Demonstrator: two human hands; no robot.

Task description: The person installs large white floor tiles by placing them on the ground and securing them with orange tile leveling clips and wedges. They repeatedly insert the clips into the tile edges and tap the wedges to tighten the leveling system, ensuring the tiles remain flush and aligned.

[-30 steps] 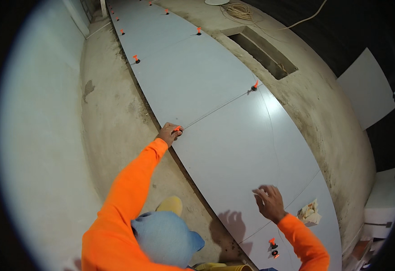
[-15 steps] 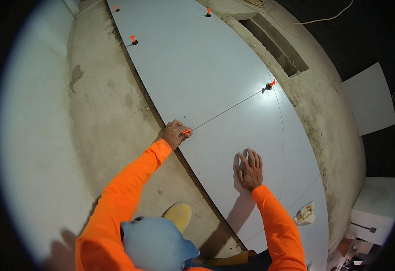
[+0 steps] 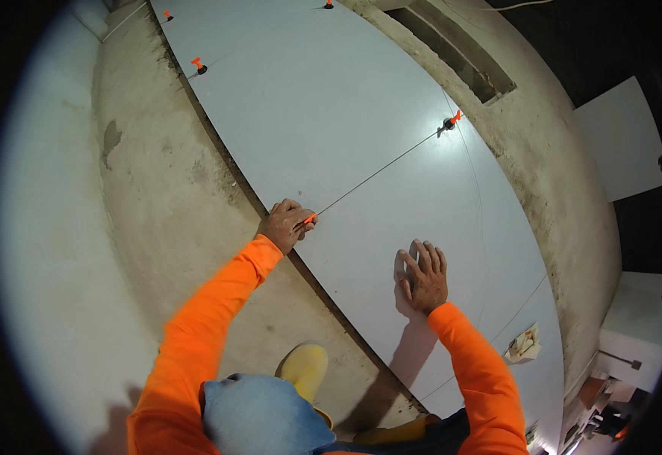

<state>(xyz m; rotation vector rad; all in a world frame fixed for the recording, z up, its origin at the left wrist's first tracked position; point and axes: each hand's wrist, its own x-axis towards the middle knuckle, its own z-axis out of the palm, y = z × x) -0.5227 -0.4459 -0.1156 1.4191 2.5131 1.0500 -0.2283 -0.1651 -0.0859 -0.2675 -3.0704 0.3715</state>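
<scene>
Left hand (image 3: 285, 226): fingers pinched on an orange clip (image 3: 310, 219) at the left end of the seam (image 3: 376, 176), arm outstretched. Right hand (image 3: 426, 280) palm down, fingers slightly apart — on the tile (image 3: 361, 258) bodyward of the seam. Farther bodyward from it, crumpled packet (image 3: 524, 345) — contents unclear.

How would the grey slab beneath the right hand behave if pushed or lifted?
The slab is probably stiff: it lies flat without visible sagging. Far broader than the right hand, it is likely heavy to lift. Its bright shine suggests a smooth, perhaps slippery face.
</scene>
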